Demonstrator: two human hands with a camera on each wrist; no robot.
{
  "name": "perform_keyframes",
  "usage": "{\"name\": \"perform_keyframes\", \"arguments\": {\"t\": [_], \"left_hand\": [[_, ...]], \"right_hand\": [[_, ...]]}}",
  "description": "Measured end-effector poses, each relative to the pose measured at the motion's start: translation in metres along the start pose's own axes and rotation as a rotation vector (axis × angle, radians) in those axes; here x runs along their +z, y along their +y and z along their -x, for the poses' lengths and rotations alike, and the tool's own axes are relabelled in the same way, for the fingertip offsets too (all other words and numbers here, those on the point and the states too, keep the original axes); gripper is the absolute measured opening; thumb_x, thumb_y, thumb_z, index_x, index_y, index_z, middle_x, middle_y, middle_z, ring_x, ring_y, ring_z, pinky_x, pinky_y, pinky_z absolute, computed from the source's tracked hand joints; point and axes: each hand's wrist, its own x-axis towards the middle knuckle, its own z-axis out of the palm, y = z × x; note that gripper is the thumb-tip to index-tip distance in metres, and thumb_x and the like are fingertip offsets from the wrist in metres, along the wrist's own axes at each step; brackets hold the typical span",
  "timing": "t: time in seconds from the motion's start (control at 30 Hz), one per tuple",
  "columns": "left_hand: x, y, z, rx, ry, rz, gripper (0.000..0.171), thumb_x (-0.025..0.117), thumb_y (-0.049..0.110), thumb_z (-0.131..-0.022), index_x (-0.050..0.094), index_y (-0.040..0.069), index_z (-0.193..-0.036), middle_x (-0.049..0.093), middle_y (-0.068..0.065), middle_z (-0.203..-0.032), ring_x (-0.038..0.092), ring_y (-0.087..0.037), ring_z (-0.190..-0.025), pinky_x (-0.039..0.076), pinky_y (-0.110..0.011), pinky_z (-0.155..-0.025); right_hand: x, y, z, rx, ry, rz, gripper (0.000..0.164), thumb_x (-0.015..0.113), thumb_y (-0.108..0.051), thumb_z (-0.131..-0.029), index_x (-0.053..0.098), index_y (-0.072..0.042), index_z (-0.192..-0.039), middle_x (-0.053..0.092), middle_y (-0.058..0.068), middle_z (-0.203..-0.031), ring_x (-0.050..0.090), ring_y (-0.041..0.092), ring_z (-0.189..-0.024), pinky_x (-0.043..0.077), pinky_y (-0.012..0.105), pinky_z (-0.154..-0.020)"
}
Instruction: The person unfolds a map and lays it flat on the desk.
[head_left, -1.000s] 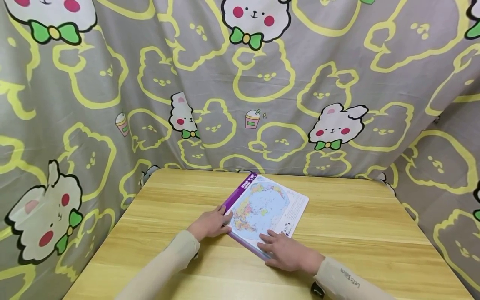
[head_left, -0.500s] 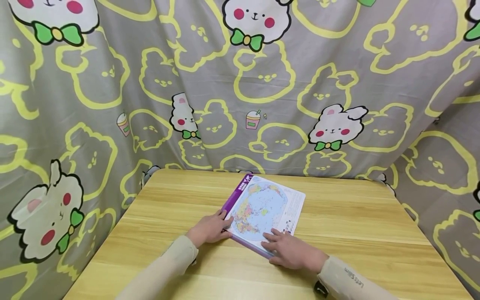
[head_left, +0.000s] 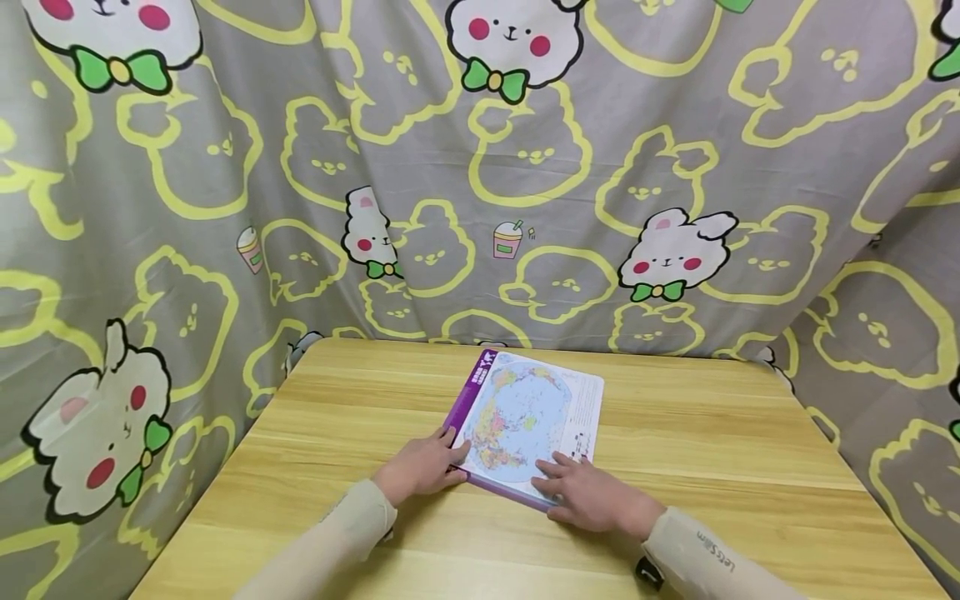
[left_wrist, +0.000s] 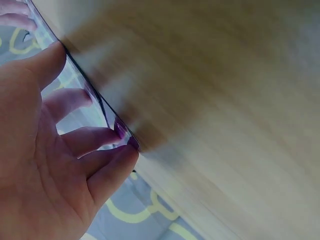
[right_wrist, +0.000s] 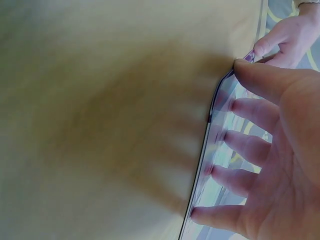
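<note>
A flat, glossy world map board with a purple strip along its left side lies at a slant on the wooden table. My left hand rests at its near left corner, fingertips on the purple strip and thumb by the near edge. On its near right part lie the spread fingers of my right hand, the thumb at the near edge. In the left wrist view, the left hand's fingertips touch the glossy surface. The right wrist view has the right hand's fingers straight against the board, thumb at its dark-edged corner.
The wooden table extends on both sides of the board and in front of it. A grey curtain with yellow outlines and white bunny faces hangs behind the table and down both sides.
The map board has turned a little counterclockwise, its far end shifting left and its near right corner moving right. Both hands stay on it, the right one moving slightly right.
</note>
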Motion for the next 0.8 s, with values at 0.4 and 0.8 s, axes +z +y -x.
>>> {"name": "perform_keyframes", "arguments": {"t": [0.4,0.8], "left_hand": [[-0.005,0.011,0.004,-0.022,0.022,0.014,0.053,0.051,0.047,-0.094,0.052,0.014,-0.137,0.047,-0.023,-0.137,0.046,-0.038,-0.124,0.047,-0.046,-0.092],[0.0,0.013,0.001,-0.001,0.058,-0.018,0.052,0.052,0.046,-0.094,0.053,0.015,-0.136,0.049,-0.021,-0.135,0.049,-0.036,-0.122,0.049,-0.043,-0.089]], "right_hand": [[0.0,0.011,-0.002,0.023,-0.007,-0.01,0.047,0.058,-0.035,-0.093,0.055,-0.012,-0.134,0.043,0.014,-0.143,0.035,0.044,-0.13,0.034,0.069,-0.092],[-0.003,0.02,-0.006,0.068,-0.022,-0.038,0.049,0.058,-0.035,-0.093,0.054,-0.01,-0.135,0.041,0.015,-0.144,0.033,0.044,-0.131,0.032,0.07,-0.093]]}}
